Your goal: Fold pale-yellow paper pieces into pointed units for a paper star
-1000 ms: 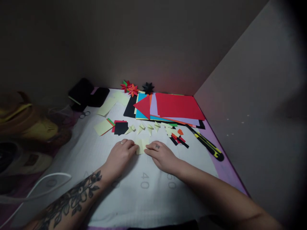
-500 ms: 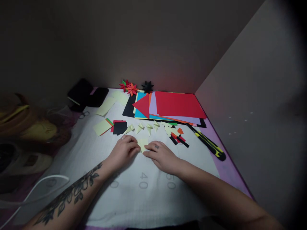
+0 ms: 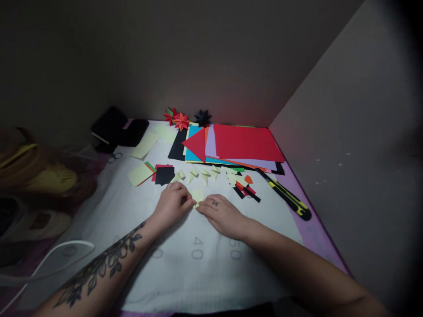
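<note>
A small pale yellow piece of paper [image 3: 198,195] lies on the white mat between my hands. My left hand [image 3: 174,200] is closed, thumb and fingertips pinching the paper's left lower side. From the right, my right hand [image 3: 222,212] presses its fingers together on the paper's lower right edge. The fingers cover part of the paper, so its exact folds are hard to make out. Just beyond it, several folded pale yellow paper pieces [image 3: 205,176] stand in a row.
Left of the row lie black paper squares [image 3: 165,175] and pale yellow squares [image 3: 139,175]. Paper scraps [image 3: 243,182] and a yellow-black utility knife [image 3: 287,198] lie right. Behind are coloured sheets [image 3: 247,144], folded paper stars [image 3: 181,121], a black star [image 3: 202,118] and scissors [image 3: 115,157].
My left hand has shifted slightly right and its fingertips now meet nearer my right fingertips at the paper's lower edge. My right hand has barely moved.
</note>
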### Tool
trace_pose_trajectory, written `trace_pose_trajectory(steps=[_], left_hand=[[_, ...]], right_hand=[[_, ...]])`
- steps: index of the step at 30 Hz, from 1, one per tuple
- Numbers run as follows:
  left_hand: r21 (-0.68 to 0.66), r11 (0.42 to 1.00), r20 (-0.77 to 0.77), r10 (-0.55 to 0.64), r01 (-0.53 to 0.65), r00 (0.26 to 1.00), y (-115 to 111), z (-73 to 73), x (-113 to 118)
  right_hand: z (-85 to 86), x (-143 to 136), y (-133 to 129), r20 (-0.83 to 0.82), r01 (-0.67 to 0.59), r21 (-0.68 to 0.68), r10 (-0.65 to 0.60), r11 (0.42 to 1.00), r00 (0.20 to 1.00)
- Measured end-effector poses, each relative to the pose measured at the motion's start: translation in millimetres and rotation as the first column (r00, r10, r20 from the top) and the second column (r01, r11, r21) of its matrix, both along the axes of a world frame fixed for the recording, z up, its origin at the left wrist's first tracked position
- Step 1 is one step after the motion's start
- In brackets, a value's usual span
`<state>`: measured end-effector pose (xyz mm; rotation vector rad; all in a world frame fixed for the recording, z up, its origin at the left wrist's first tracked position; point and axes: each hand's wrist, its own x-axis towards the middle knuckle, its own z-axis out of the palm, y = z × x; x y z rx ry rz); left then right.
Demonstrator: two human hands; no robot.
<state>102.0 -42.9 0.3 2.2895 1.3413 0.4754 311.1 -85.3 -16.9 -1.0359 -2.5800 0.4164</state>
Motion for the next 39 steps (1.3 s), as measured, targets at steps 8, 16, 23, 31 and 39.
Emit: trace_pose_trajectory(steps=[8, 16, 23, 31, 39], left_hand=[[-0.012, 1.000, -0.008, 0.027, -0.027, 1.000, 1, -0.5, 2], [-0.006, 0.999, -0.023, 0.047, -0.047, 0.999, 1, -0.6, 5], [0.051, 0.997, -0.059, 0.058, -0.055, 0.997, 0, -5.9, 2], [0.110, 0.988, -0.103, 0.116, -0.104, 0.988, -8, -5.3, -2], [0.066, 0.987, -0.062, 0.149, -0.145, 0.987, -8, -11.4, -2]], right_hand=[[-0.9, -1, -1, -0.004, -0.015, 0.037, 0.015, 0.999, 1.000], [-1.9, 0, 1, 0.006, -0.030, 0.063, 0.030, 0.998, 1.000], [2.8, -2, 1, 0.013, -0.014, 0.043, 0.013, 0.999, 1.000], [0.7, -1, 0, 0.003, 0.001, 0.046, -0.001, 0.999, 1.000], [1.7, -2, 0, -0.010, 0.010, 0.041, -0.010, 0.999, 1.000]])
